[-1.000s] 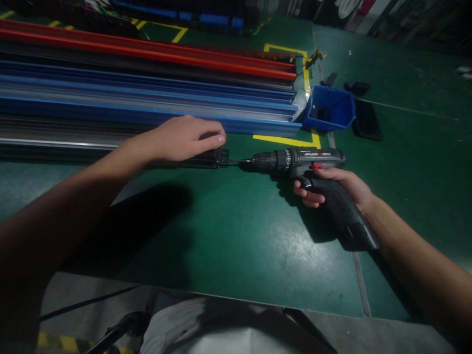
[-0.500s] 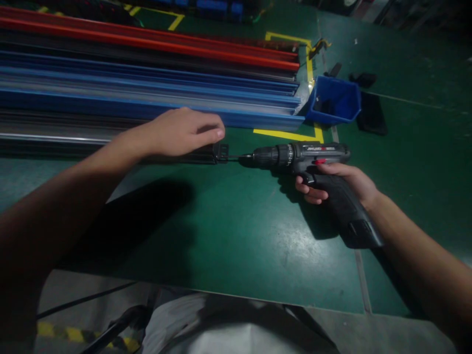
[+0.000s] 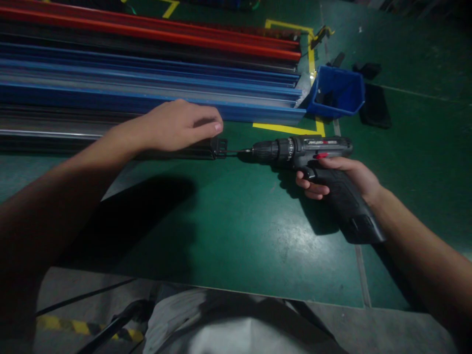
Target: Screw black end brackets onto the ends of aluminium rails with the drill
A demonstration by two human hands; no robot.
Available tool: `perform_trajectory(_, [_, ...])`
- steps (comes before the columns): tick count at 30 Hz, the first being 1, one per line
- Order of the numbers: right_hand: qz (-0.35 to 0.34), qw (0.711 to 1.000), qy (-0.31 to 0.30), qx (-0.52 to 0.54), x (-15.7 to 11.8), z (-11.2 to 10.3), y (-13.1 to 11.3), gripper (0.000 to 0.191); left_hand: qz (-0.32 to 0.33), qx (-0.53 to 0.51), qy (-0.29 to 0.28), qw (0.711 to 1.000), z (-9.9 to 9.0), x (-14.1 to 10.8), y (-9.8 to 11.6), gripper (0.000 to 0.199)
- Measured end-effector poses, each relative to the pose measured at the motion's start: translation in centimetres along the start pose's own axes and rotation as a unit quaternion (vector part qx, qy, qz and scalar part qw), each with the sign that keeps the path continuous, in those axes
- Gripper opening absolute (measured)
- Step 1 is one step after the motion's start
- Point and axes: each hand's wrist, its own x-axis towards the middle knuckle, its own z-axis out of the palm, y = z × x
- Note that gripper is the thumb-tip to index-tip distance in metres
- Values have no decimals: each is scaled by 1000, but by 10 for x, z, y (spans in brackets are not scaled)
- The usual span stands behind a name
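My right hand (image 3: 356, 174) is wrapped around the grip of a black cordless drill (image 3: 306, 147), which lies level and points left. Its long thin bit (image 3: 236, 151) reaches a small black slotted end piece (image 3: 221, 147) at the tip of a black metal profile (image 3: 177, 154). Over that end of the profile lies my left hand (image 3: 182, 125), closed around it from above, with the thumb towards the drill. The fingers on the far side of the profile are hidden. I cannot tell how deep the bit sits in the end piece.
Behind the black profile lie long blue profiles (image 3: 239, 110) and red profiles (image 3: 221, 42). A blue bin (image 3: 337, 93) with dark parts inside stands past their right ends, beside a flat black object (image 3: 375, 105). Yellow tape (image 3: 287, 129) marks the green tabletop (image 3: 250, 231).
The whole view has shifted slightly, so the bench appears a little higher. Both hands, the drill and the black profile keep nearly the same places relative to each other.
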Motion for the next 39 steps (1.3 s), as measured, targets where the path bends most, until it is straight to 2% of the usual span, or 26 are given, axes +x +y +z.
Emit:
perform_trajectory(18, [-3, 999, 32, -33, -1, 2, 0, 28, -1, -9, -5, 1000, -1, 0, 1, 56])
perform_trajectory(25, [-1, 1000, 15, -18, 0, -1, -1, 31, 1, -12, 1, 1000, 0, -1, 0, 60])
perform_trajectory(34, [-12, 999, 45, -14, -1, 2, 0, 32, 2, -7, 2, 1000, 0, 0, -1, 61])
perform_trajectory(39, [1, 999, 33, -11, -1, 2, 0, 30, 0, -13, -2, 1000, -1, -1, 1, 58])
